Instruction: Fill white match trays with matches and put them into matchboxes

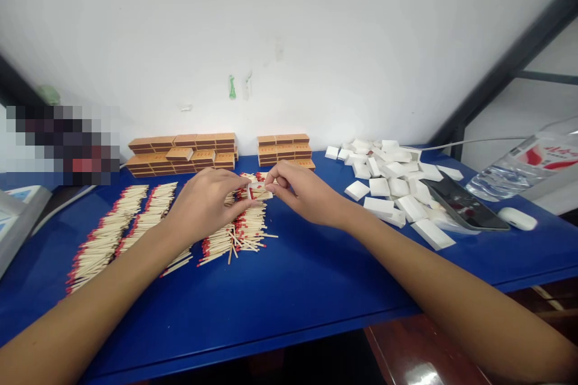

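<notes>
Between thumb and fingers, my left hand (205,201) grips a small white matchbox tray (250,194) with some red-headed matches in it. My right hand (304,192) is closed in a pinch at the tray's right end; what its fingertips hold, if anything, is too small to make out. Right below both hands lies a heap of loose matches (250,228), a few sticking out crosswise. Further rows of matches (106,234) lie to the left, partly hidden by my left forearm.
Stacked matchboxes (183,153) and a smaller stack (284,149) stand against the wall. White matchbox trays (397,186) are piled at right, beside a phone (465,201), a white earphone case (518,218) and a tilted water bottle (524,162). The blue table (271,307) ends near me.
</notes>
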Motion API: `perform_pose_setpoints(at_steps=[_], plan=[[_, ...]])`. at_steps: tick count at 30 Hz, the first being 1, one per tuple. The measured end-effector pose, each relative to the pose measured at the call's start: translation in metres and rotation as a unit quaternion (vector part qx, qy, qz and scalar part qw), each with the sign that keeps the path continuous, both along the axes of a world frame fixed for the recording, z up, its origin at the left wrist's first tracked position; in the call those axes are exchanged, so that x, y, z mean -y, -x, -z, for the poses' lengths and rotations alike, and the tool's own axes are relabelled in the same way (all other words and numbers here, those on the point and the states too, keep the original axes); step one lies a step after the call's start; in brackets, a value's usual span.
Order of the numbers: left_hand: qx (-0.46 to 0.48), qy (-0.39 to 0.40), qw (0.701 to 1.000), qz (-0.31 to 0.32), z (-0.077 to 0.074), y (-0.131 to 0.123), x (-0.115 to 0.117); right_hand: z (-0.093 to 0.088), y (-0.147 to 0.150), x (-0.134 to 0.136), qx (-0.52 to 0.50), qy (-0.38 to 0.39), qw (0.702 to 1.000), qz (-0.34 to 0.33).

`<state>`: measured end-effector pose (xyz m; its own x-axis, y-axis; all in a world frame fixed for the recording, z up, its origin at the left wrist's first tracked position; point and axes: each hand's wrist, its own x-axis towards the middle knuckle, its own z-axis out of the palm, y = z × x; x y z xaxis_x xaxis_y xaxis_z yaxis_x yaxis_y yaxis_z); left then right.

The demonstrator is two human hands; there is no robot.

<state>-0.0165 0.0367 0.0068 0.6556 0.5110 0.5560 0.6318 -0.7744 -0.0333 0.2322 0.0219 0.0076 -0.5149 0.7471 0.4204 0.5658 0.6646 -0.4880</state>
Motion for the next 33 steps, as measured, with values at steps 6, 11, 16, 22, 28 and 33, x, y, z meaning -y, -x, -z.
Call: perform_pose_setpoints(at_steps=[6,11,16,22,28,33], plan=[[0.004,-0.011,1.000,0.027,0.003,-0.004,0.004,0.009,0.008,0.001,0.033,-0.025,0.999,0.022],[0.008,-0.017,0.999,0.030,0.001,-0.004,0.005,0.012,0.007,0.001,0.054,-0.036,0.998,0.023],[0.008,-0.015,1.000,-0.001,-0.002,0.002,0.000,0.004,-0.002,-0.005,0.033,-0.078,0.996,0.035],[0.007,-0.018,1.000,-0.024,-0.005,0.010,-0.008,0.007,-0.014,-0.017,0.103,-0.051,0.992,0.060],[0.000,-0.014,1.000,-0.022,-0.008,0.009,-0.004,0.020,-0.012,-0.022,0.152,0.017,0.987,0.044],[-0.002,-0.022,1.000,-0.020,-0.008,0.008,-0.003,0.025,-0.009,-0.023,0.149,0.009,0.988,0.032]])
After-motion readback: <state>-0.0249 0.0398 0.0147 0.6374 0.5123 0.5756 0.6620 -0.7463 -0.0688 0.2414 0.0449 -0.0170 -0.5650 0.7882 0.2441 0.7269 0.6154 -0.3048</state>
